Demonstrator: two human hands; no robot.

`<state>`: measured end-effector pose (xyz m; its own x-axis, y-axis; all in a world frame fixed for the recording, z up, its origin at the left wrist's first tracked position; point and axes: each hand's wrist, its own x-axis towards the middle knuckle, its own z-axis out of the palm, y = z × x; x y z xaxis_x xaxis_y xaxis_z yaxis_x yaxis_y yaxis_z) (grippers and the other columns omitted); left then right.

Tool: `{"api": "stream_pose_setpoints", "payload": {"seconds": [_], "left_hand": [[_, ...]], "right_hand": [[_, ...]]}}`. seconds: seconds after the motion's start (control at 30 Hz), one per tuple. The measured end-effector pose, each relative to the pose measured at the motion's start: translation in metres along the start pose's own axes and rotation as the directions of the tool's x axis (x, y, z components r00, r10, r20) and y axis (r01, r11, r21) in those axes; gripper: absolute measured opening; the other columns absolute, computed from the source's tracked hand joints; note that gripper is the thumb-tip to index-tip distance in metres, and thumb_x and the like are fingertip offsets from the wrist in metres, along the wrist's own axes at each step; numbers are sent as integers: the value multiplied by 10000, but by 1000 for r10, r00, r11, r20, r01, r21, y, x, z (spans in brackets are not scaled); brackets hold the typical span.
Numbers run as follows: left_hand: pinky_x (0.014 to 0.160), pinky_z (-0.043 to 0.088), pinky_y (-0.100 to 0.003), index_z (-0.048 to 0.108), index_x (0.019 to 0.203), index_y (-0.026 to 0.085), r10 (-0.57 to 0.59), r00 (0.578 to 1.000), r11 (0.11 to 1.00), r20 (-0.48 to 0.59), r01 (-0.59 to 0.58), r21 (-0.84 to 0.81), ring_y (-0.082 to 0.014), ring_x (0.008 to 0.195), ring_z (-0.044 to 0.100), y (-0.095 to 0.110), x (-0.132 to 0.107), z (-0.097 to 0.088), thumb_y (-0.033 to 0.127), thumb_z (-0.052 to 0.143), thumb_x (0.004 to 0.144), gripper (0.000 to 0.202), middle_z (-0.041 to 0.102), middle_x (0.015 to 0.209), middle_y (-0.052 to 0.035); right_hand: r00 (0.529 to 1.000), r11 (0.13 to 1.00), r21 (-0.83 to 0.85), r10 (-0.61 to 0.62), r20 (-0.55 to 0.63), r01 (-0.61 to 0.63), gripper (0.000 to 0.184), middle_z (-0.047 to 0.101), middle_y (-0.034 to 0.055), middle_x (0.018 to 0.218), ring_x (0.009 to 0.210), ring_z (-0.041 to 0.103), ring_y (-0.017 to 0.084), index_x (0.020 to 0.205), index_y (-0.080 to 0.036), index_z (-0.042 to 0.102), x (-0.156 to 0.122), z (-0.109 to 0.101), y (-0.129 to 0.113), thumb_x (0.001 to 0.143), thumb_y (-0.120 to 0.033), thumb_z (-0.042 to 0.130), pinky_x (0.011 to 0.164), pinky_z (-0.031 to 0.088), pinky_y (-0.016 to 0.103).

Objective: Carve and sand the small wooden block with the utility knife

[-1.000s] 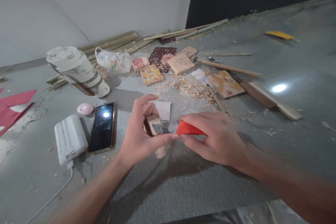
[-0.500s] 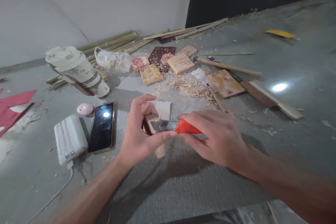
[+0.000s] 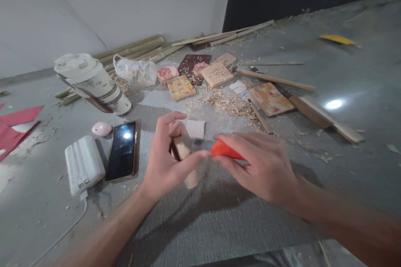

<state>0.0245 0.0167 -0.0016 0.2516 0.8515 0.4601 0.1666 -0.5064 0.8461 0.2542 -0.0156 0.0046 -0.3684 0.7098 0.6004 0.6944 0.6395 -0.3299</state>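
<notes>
My left hand (image 3: 171,160) is closed around a small piece of wood (image 3: 182,148), pale on its cut face, whose rounded lower end shows below my thumb. In my right hand (image 3: 258,162) is a carving knife with a red handle (image 3: 226,150). Its blade, smeared by motion, points left toward the wood; I cannot tell whether it touches. My left thumb reaches out to the knife near where blade and handle meet. Under both hands lies a grey textured mat (image 3: 200,225). A small white square (image 3: 196,128) rests on the mat just behind the wood.
A phone (image 3: 122,150), a white power bank (image 3: 84,166) with a cable and a pink case (image 3: 102,128) lie left. Behind stand a lidded cup (image 3: 94,83) and a plastic bag (image 3: 134,71). Wood shavings (image 3: 230,104), patterned blocks (image 3: 271,99) and a cleaver-like tool (image 3: 327,117) lie beyond my hands.
The knife blade has shifted slightly to the right, and its outline is now blurred. The wood has turned a little in my left hand. Both hands keep nearly the same place.
</notes>
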Motion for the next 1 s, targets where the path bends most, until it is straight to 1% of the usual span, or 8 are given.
{"api": "stream_pose_setpoints", "payload": {"seconds": [0.07, 0.13, 0.23, 0.33, 0.57, 0.7, 0.83, 1.0], "left_hand": [[591, 360, -282, 531, 1357, 303, -23, 1000, 1000, -5, 23, 20, -128, 656, 495, 2, -4, 1, 336, 863, 969, 511, 566, 808, 77], [610, 381, -284, 527, 1364, 311, -17, 1000, 999, 9, 17, 29, -130, 665, 505, 2, -6, 2, 314, 873, 948, 541, 573, 814, 79], [632, 395, -294, 526, 1371, 314, -11, 1000, 999, 15, 10, 44, -138, 686, 520, 0, -7, 2, 372, 947, 877, 652, 590, 839, 73], [614, 364, -292, 524, 1375, 312, -28, 999, 998, -18, 29, 58, -135, 683, 512, -4, -4, -1, 431, 988, 836, 721, 576, 859, 69], [592, 353, -274, 496, 1386, 299, -27, 999, 996, -22, 29, 83, -121, 645, 498, -7, 0, -5, 471, 986, 816, 771, 571, 835, 86], [583, 350, -264, 499, 1384, 291, 4, 1000, 991, -15, -2, 133, -114, 631, 491, -9, 1, -5, 503, 972, 828, 761, 571, 834, 84], [603, 356, -268, 496, 1387, 276, 69, 998, 982, 7, -69, 174, -118, 642, 499, -11, 3, -6, 558, 935, 855, 745, 563, 827, 85], [671, 400, -299, 507, 1395, 269, 152, 988, 969, 42, -157, 192, -153, 711, 546, -14, 5, -9, 623, 964, 808, 823, 571, 837, 72]], "right_hand": [[998, 998, 32, 54, -20, -53, 156, 835, 23, 886, 666, 717, 159, 1031, -226, 704, 0, -1, -1, 1124, -347, 669, 612, 469, 324], [995, 994, 63, 88, -39, -85, 142, 831, 9, 882, 683, 726, 156, 1032, -236, 704, 1, -2, -1, 1120, -344, 678, 633, 485, 317], [996, 993, 80, 88, -33, -86, 143, 826, 1, 872, 664, 714, 149, 1027, -240, 702, 1, -3, -1, 1121, -343, 668, 631, 484, 314], [997, 993, 88, 74, 14, -75, 188, 810, 8, 846, 639, 689, 145, 980, -235, 690, 0, -2, 0, 1123, -351, 651, 599, 459, 311], [995, 987, 135, 78, 64, -86, 197, 776, -5, 789, 633, 662, 139, 953, -241, 703, 2, -2, 0, 1107, -350, 645, 599, 457, 288], [995, 989, 122, 73, 73, -82, 218, 782, 3, 796, 627, 664, 138, 934, -233, 712, 4, -1, 1, 1101, -353, 640, 590, 445, 287], [994, 989, 126, 64, 92, -75, 199, 782, 0, 785, 613, 655, 141, 935, -232, 728, 4, -1, 3, 1076, -348, 650, 588, 432, 292], [989, 989, 150, 0, 148, -22, 162, 778, -10, 792, 610, 643, 140, 942, -228, 726, 3, -4, 5, 1044, -343, 674, 593, 399, 300]]}}
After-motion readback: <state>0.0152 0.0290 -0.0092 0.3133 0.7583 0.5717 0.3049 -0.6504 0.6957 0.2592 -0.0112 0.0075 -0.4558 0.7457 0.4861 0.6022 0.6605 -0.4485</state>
